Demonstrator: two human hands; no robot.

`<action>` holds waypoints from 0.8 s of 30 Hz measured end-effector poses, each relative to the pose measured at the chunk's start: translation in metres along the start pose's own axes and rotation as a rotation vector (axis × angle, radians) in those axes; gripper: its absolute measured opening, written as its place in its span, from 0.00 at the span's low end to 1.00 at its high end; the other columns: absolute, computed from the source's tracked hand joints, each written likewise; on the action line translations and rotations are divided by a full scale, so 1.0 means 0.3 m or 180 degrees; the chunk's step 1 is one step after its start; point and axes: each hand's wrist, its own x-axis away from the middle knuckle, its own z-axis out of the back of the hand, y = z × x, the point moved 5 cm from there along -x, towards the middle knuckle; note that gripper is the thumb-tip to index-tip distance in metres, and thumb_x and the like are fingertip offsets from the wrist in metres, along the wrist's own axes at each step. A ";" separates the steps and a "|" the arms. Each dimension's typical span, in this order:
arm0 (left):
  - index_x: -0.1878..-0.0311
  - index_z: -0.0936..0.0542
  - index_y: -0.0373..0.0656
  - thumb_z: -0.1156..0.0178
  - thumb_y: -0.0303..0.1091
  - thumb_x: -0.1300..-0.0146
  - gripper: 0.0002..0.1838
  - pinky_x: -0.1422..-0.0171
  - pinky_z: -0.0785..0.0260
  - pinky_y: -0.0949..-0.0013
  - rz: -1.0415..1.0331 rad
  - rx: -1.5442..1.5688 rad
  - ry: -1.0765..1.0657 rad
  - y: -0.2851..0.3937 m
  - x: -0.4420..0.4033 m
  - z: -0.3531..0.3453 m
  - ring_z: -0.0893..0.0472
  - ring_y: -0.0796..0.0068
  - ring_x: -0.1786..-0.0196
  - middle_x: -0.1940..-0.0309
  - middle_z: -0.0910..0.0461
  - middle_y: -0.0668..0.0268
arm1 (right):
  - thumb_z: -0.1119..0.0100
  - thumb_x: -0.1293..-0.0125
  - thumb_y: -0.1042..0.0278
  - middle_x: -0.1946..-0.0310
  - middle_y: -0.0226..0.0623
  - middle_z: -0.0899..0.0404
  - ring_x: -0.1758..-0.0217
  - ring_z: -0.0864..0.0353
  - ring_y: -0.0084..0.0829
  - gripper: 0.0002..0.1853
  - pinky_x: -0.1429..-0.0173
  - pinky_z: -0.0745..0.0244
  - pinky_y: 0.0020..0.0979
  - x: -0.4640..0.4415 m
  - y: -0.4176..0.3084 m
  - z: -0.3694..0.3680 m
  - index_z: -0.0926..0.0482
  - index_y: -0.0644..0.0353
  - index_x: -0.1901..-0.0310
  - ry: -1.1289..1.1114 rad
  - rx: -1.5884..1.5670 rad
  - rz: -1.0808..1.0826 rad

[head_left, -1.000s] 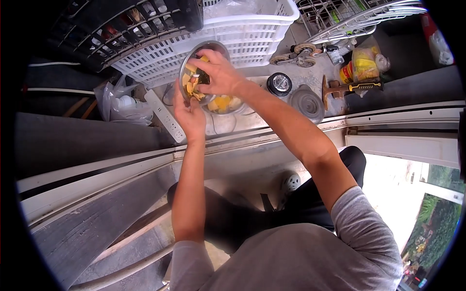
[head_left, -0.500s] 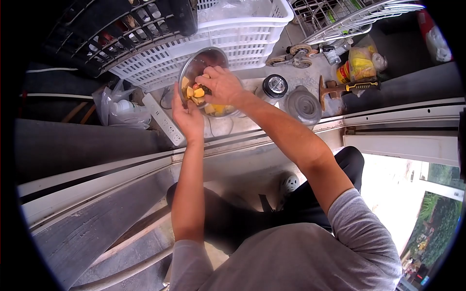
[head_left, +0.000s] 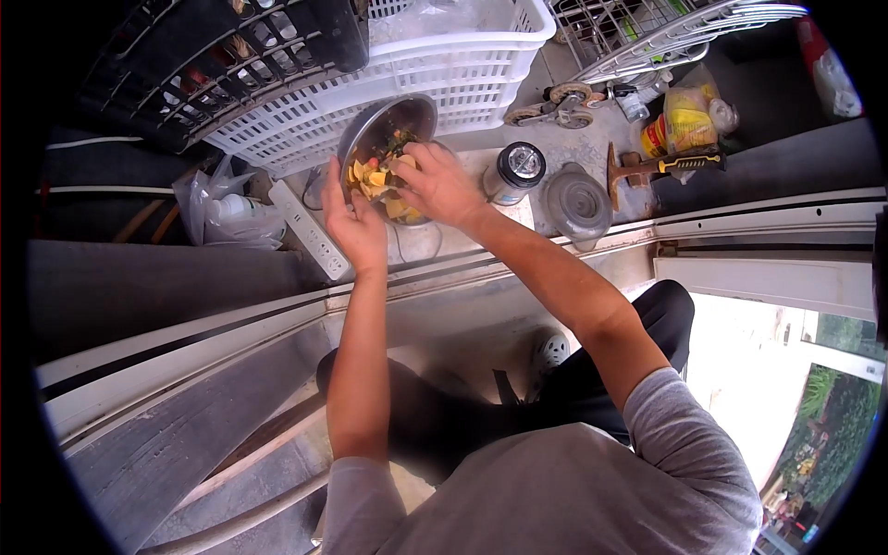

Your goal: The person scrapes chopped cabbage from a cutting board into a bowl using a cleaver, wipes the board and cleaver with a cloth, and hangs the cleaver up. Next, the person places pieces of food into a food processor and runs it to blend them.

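A grey T-shirt with short sleeves fills the bottom centre, with black trousers above and a pale, hole-dotted clog right of centre.

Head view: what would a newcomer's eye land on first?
Probably the tilted bowl of yellow pieces in the upper middle, left hand at its side, right hand at its mouth. Behind it stands a white crate; further right is a hammer.

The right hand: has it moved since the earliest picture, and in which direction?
Yes. Judged against the black-lidded jar, the right hand has moved closer to it and nearer to the person's body.
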 end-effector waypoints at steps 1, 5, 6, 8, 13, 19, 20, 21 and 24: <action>0.30 0.28 0.39 0.50 0.12 0.40 0.32 0.35 0.31 0.62 0.0016 0.0016 -0.0002 0.001 -0.001 -0.001 0.23 0.52 0.38 0.40 0.24 0.49 | 0.31 0.45 0.66 0.42 0.41 0.30 0.40 0.30 0.44 0.26 0.38 0.29 0.42 0.011 0.003 -0.003 0.23 0.48 0.42 0.0007 -0.0042 -0.0022; 0.31 0.27 0.39 0.50 0.12 0.39 0.31 0.34 0.31 0.62 0.0092 0.0057 -0.0053 0.017 0.002 -0.005 0.23 0.53 0.37 0.39 0.24 0.50 | 0.32 0.42 0.67 0.42 0.44 0.31 0.40 0.30 0.47 0.25 0.37 0.29 0.43 0.064 0.012 -0.004 0.24 0.49 0.41 0.0107 -0.0246 -0.0110; 0.31 0.28 0.38 0.50 0.12 0.39 0.31 0.34 0.32 0.62 0.0110 0.0066 -0.0083 0.023 0.004 -0.007 0.23 0.54 0.37 0.39 0.24 0.50 | 0.32 0.42 0.68 0.41 0.44 0.31 0.40 0.29 0.48 0.25 0.37 0.28 0.44 0.080 0.015 -0.004 0.24 0.49 0.41 0.0112 -0.0281 -0.0142; 0.31 0.28 0.38 0.51 0.12 0.39 0.31 0.33 0.32 0.62 -0.0022 0.0040 -0.0144 0.040 0.007 -0.005 0.23 0.54 0.37 0.39 0.24 0.50 | 0.33 0.41 0.68 0.41 0.46 0.31 0.40 0.28 0.49 0.25 0.37 0.28 0.44 0.114 0.027 -0.014 0.25 0.49 0.40 0.0129 -0.0354 -0.0196; 0.31 0.28 0.37 0.51 0.12 0.40 0.31 0.35 0.31 0.63 -0.0012 0.0061 -0.0119 0.032 -0.002 0.006 0.23 0.54 0.37 0.39 0.24 0.51 | 0.34 0.40 0.69 0.38 0.47 0.31 0.40 0.26 0.49 0.25 0.38 0.26 0.45 0.206 0.058 -0.051 0.24 0.49 0.40 0.0002 -0.0272 -0.0201; 0.30 0.28 0.38 0.50 0.12 0.41 0.32 0.38 0.29 0.63 0.0152 0.0148 -0.0039 0.014 -0.013 0.017 0.23 0.55 0.38 0.39 0.24 0.52 | 0.37 0.41 0.73 0.41 0.42 0.26 0.41 0.23 0.45 0.21 0.39 0.25 0.42 0.236 0.059 -0.055 0.18 0.49 0.45 -0.0092 0.0068 -0.0170; 0.30 0.28 0.39 0.50 0.12 0.41 0.32 0.38 0.29 0.63 0.0156 0.0157 -0.0016 0.010 -0.013 0.019 0.23 0.55 0.38 0.39 0.24 0.52 | 0.38 0.42 0.74 0.42 0.41 0.25 0.41 0.23 0.44 0.21 0.40 0.25 0.42 0.229 0.056 -0.047 0.18 0.49 0.46 -0.0083 0.0136 -0.0161; 0.30 0.28 0.39 0.50 0.12 0.41 0.32 0.39 0.29 0.64 0.0158 0.0169 0.0008 0.008 -0.015 0.020 0.23 0.55 0.38 0.39 0.24 0.53 | 0.38 0.43 0.75 0.43 0.40 0.25 0.42 0.23 0.43 0.20 0.40 0.25 0.41 0.223 0.059 -0.047 0.17 0.49 0.47 -0.0093 0.0142 -0.0197; 0.30 0.28 0.39 0.49 0.12 0.41 0.32 0.39 0.29 0.64 0.0147 0.0060 0.0005 0.008 -0.020 0.031 0.23 0.55 0.38 0.39 0.24 0.52 | 0.40 0.44 0.76 0.45 0.38 0.24 0.42 0.23 0.40 0.19 0.42 0.24 0.39 0.203 0.079 -0.047 0.17 0.50 0.49 -0.0103 0.0140 -0.0301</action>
